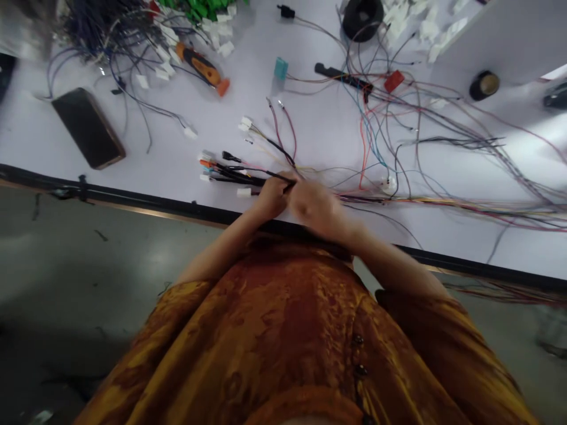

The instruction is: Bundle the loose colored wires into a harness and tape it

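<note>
A wire harness runs along the front of the table, its sleeved branches pointing left and ending in white, orange, blue and black connectors. My left hand is closed round the harness where the branches meet. Right beside it, my right hand is curled over the same bundle and smeared by motion; what its fingers hold is hidden. To the right of my hands the loose coloured wires stretch away to the table's right edge. Two dark red leads with bare metal terminals stick up from the bundle.
A phone lies at the left, with an orange-and-black cutter behind it. Black tape, a black tool, a teal connector and a red connector lie farther back. Green connectors are heaped at the rear.
</note>
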A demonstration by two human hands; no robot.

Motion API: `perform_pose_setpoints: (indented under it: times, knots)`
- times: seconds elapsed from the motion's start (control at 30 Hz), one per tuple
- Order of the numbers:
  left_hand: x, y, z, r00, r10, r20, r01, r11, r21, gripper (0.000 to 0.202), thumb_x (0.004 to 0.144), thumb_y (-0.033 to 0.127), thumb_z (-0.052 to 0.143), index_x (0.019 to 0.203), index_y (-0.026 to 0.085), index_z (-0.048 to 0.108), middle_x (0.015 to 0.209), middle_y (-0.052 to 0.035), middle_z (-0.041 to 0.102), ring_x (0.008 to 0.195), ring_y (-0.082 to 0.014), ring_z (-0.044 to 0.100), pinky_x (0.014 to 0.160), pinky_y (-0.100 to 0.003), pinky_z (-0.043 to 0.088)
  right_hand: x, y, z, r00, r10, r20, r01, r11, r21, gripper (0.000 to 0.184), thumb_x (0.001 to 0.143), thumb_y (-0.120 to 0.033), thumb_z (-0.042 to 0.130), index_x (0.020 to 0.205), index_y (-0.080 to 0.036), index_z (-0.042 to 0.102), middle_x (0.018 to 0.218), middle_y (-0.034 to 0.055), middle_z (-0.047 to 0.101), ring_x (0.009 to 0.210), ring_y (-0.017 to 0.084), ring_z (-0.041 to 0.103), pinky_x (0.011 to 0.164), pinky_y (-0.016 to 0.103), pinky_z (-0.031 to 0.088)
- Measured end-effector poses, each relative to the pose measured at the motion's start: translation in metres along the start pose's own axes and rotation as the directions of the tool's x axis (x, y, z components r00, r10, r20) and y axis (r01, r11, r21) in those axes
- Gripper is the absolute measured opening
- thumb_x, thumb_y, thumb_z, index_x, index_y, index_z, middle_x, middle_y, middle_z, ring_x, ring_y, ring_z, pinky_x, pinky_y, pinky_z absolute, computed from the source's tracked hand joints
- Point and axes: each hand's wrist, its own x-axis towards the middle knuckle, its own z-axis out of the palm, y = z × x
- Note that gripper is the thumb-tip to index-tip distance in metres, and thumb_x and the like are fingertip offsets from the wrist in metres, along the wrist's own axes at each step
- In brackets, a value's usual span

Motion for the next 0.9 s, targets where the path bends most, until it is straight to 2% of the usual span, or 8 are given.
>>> perform_pose_setpoints:
  times: [0.03, 0.1, 0.23, 0.4, 0.47, 0.63, 0.77, 0.9]
  knots:
    - [0.001, 0.001, -0.003, 1.0, 0.006, 0.031, -0.005, 1.0, -0.021, 0.017, 0.093, 0.023, 0.053, 0.085, 0.018, 0.067, 0.089, -0.0073, 0.073, 0.088, -0.0201, 0.068, 0.085, -0.035, 0.055, 0.01, 0.019, -0.01, 0.992, 0.062, -0.114, -0.066, 0.997, -0.036, 0.023, 0.101, -0.025, 0.041, 0.086, -0.023, 0.058, 0.095, 0.0111, 0.06, 0.1, 0.028, 0.055, 0.098, 0.051, 0.047]
    - [0.001, 0.002, -0.008, 0.998, 0.007, 0.067, -0.005, 0.999, -0.036, 0.02, 0.095, 0.024, 0.051, 0.093, 0.018, 0.07, 0.096, -0.008, 0.074, 0.094, -0.0198, 0.069, 0.09, -0.036, 0.055, 0.029, 0.063, -0.029, 0.895, 0.165, -0.416, -0.22, 0.972, -0.088, 0.021, 0.1, -0.038, 0.05, 0.088, -0.023, 0.058, 0.09, 0.0094, 0.058, 0.094, 0.027, 0.056, 0.091, 0.051, 0.049]
    - [-0.006, 0.003, -0.013, 0.999, -0.026, 0.03, 0.028, 0.997, -0.073, 0.024, 0.098, 0.029, 0.051, 0.097, 0.018, 0.072, 0.097, -0.0077, 0.076, 0.095, -0.0197, 0.071, 0.091, -0.034, 0.056, 0.047, 0.107, -0.039, 0.841, 0.208, -0.5, -0.277, 0.959, -0.066, 0.025, 0.092, -0.046, 0.065, 0.094, -0.022, 0.063, 0.095, 0.01, 0.061, 0.099, 0.028, 0.056, 0.091, 0.049, 0.048]
    - [-0.012, -0.002, -0.011, 0.989, 0.002, -0.149, -0.017, 0.995, -0.103, 0.025, 0.099, 0.036, 0.053, 0.096, 0.021, 0.072, 0.099, -0.0079, 0.076, 0.098, -0.0188, 0.071, 0.092, -0.035, 0.056, 0.03, 0.076, -0.009, 0.955, 0.197, -0.223, -0.168, 0.976, 0.141, 0.026, 0.094, -0.029, 0.059, 0.069, -0.021, 0.061, 0.071, 0.0021, 0.058, 0.076, 0.018, 0.056, 0.078, 0.035, 0.046]
    - [-0.011, -0.003, -0.009, 0.973, 0.008, -0.231, -0.027, 0.997, -0.078, 0.023, 0.098, 0.038, 0.057, 0.09, 0.021, 0.071, 0.096, -0.0071, 0.075, 0.097, -0.0189, 0.07, 0.092, -0.037, 0.056, 0.02, 0.064, 0.003, 0.969, 0.184, -0.162, -0.15, 0.968, 0.203, 0.028, 0.093, -0.024, 0.058, 0.065, -0.02, 0.061, 0.068, 0.0007, 0.057, 0.071, 0.016, 0.054, 0.073, 0.032, 0.044]
    - [-0.007, -0.005, 0.0, 0.95, -0.05, -0.309, 0.042, 0.999, -0.031, 0.023, 0.096, 0.039, 0.06, 0.085, 0.02, 0.068, 0.09, -0.0058, 0.073, 0.088, -0.0175, 0.069, 0.084, -0.034, 0.056, 0.006, 0.06, 0.022, 0.928, 0.208, -0.309, -0.149, 0.968, 0.204, 0.014, 0.092, -0.03, 0.065, 0.081, -0.021, 0.069, 0.08, 0.0023, 0.061, 0.078, 0.018, 0.057, 0.074, 0.032, 0.046]
    - [-0.004, -0.002, 0.001, 0.929, -0.089, -0.359, 0.084, 0.996, -0.03, 0.022, 0.096, 0.035, 0.06, 0.083, 0.018, 0.065, 0.086, -0.0054, 0.071, 0.081, -0.0161, 0.067, 0.077, -0.03, 0.053, 0.006, 0.061, 0.028, 0.924, 0.179, -0.336, -0.173, 0.984, 0.049, 0.021, 0.095, -0.031, 0.062, 0.077, -0.02, 0.065, 0.081, 0.0039, 0.06, 0.078, 0.019, 0.057, 0.073, 0.034, 0.047]
    - [-0.01, 0.02, -0.027, 0.973, -0.126, -0.191, 0.171, 0.954, 0.245, 0.034, 0.099, 0.034, 0.054, 0.07, 0.017, 0.059, 0.07, -0.0038, 0.064, 0.069, -0.0164, 0.062, 0.07, -0.031, 0.05, 0.009, 0.054, 0.032, 0.953, 0.11, -0.281, -0.165, 0.97, -0.179, 0.035, 0.103, -0.029, 0.046, 0.076, -0.017, 0.064, 0.082, 0.0073, 0.061, 0.08, 0.021, 0.057, 0.074, 0.035, 0.047]
